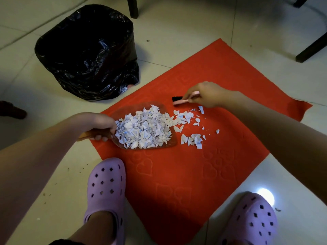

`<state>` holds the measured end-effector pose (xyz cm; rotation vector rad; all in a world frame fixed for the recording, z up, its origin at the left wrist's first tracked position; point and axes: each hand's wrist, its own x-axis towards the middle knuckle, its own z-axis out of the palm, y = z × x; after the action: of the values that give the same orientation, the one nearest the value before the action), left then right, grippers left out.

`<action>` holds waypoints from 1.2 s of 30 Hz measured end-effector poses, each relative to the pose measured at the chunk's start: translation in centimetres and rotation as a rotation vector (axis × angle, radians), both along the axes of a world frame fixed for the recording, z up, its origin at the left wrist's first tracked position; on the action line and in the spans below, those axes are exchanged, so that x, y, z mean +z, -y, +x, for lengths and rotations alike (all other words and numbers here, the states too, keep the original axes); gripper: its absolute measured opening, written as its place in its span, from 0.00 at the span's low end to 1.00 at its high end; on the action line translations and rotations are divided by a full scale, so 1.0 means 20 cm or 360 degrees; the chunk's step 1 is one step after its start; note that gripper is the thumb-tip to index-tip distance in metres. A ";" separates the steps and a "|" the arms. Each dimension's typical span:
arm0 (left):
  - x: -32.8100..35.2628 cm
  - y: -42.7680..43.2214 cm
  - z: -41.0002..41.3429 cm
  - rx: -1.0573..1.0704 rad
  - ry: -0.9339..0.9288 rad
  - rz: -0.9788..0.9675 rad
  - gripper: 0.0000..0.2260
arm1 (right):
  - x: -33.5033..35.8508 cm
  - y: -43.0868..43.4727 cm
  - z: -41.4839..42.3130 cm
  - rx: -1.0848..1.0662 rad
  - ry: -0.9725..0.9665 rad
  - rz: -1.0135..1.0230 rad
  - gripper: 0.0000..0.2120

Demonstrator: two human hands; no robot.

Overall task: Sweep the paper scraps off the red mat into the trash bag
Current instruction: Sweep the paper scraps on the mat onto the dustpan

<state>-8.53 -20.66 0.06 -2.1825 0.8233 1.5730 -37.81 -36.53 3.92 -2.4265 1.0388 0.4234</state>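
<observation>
On the red mat [177, 174], most paper scraps [144, 129] are lying heaped in a clear dustpan [123, 108], whose handle the left hand [99, 123] is gripping with curled fingers [99, 137]; the right hand [207, 94] is pinching a pink brush [178, 100] just beyond the loose scraps [192, 138] by the pan's lip. Sweeping is probably nearing its end: those stragglers are needing brushing in before tipping into the trash bag [85, 53], standing open beside the mat on the tiled floor [194, 23] near dark furniture legs [132, 7].
</observation>
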 end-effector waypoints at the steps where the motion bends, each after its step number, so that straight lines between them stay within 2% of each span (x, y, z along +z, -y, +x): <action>1: 0.00 0.00 0.00 -0.0002 0.0000 -0.0003 0.10 | 0.01 -0.01 -0.02 0.0039 -0.0012 0.0060 0.12; 6: 0.01 0.00 -0.01 0.0004 0.0006 -0.0017 0.10 | 0.14 -0.04 -0.13 0.0068 0.0041 0.0193 0.11; 11: 0.01 0.00 -0.01 -0.0002 0.0014 -0.0006 0.10 | 0.11 0.00 -0.12 -0.0167 0.0272 -0.0127 0.12; 14: 0.02 0.00 -0.01 0.0009 0.0009 -0.0012 0.10 | 0.03 0.04 -0.04 -0.0299 0.0270 -0.0219 0.13; 19: 0.02 -0.01 -0.02 0.0010 0.0026 -0.0008 0.10 | 0.00 0.05 0.02 -0.0016 0.0052 -0.0041 0.12; 23: 0.02 -0.01 -0.02 0.0017 0.0011 -0.0009 0.10 | 0.13 0.01 -0.05 0.0017 0.0103 0.0285 0.11; 28: 0.01 0.00 -0.01 0.0034 0.0025 0.0013 0.10 | 0.10 0.04 -0.06 -0.0225 0.0238 -0.0199 0.12; 31: 0.01 0.00 -0.01 0.0049 0.0030 0.0005 0.10 | 0.04 0.05 0.02 -0.0315 0.0262 -0.0273 0.12; 36: 0.01 0.00 -0.02 0.0036 0.0027 -0.0011 0.10 | 0.02 0.02 0.11 -0.0022 0.0038 0.0069 0.15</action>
<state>-8.93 -20.62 0.32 -2.2143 0.8028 1.5624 -35.69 -36.93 4.25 -2.3793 1.0252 0.4070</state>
